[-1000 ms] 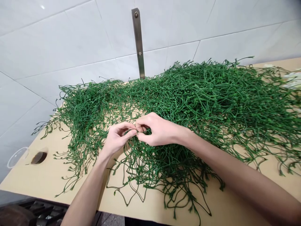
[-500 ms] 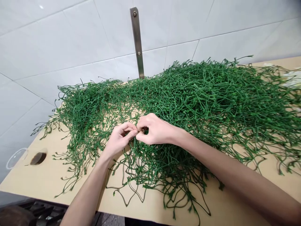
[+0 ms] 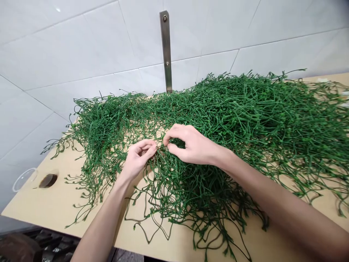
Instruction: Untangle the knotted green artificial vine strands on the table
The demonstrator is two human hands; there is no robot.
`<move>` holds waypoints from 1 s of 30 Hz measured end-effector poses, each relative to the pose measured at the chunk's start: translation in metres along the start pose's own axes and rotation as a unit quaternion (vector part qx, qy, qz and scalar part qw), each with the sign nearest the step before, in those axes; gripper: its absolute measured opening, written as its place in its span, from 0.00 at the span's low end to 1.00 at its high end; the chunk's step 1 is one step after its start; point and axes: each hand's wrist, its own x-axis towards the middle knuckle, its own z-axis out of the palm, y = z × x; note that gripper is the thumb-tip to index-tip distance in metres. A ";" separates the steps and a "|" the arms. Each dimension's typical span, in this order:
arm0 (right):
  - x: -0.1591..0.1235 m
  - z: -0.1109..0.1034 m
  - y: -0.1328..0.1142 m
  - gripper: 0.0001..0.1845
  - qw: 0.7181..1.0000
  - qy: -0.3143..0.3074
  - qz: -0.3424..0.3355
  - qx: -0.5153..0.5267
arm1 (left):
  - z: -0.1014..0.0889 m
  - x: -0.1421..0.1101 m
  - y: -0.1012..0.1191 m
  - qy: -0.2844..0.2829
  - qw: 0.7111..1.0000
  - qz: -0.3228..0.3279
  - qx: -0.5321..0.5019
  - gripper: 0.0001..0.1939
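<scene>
Green stems [image 3: 245, 109] spread left, right and forward of the metal strip [image 3: 166, 47]. In front of the strip, the left hand [image 3: 137, 157] pinches 1 of them; the right hand [image 3: 192, 144] has thumb and forefinger narrowly parted.

1 left hand [image 3: 136, 158], 1 right hand [image 3: 195, 145], green stems [image 3: 237, 105] uncountable, 1 counter [image 3: 46, 209], 1 metal strip [image 3: 166, 45] at 12 o'clock, 2 bolts [image 3: 165, 18] on it, 1 clear rimmed piece [image 3: 25, 179] toward 8 o'clock
</scene>
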 end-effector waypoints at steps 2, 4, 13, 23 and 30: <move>0.000 -0.001 -0.004 0.10 1.000 0.002 0.011 -0.019 | 0.003 0.000 0.001 -0.002 1.000 0.007 -0.007 0.15; 0.000 0.003 -0.003 0.13 0.999 -0.017 0.000 -0.030 | 0.005 0.000 0.002 0.003 1.000 0.021 0.005 0.14; 0.001 0.015 0.003 0.11 0.999 -0.016 -0.010 -0.047 | 0.013 -0.005 0.006 -0.018 0.998 0.017 0.064 0.16; 0.001 0.024 0.012 0.13 0.990 -0.001 -0.114 -0.083 | 0.013 -0.005 0.004 -0.045 0.996 0.014 0.080 0.17; -0.002 -0.006 0.004 0.13 0.997 0.035 -0.020 -0.064 | 0.003 0.000 0.000 0.011 1.000 0.011 0.010 0.18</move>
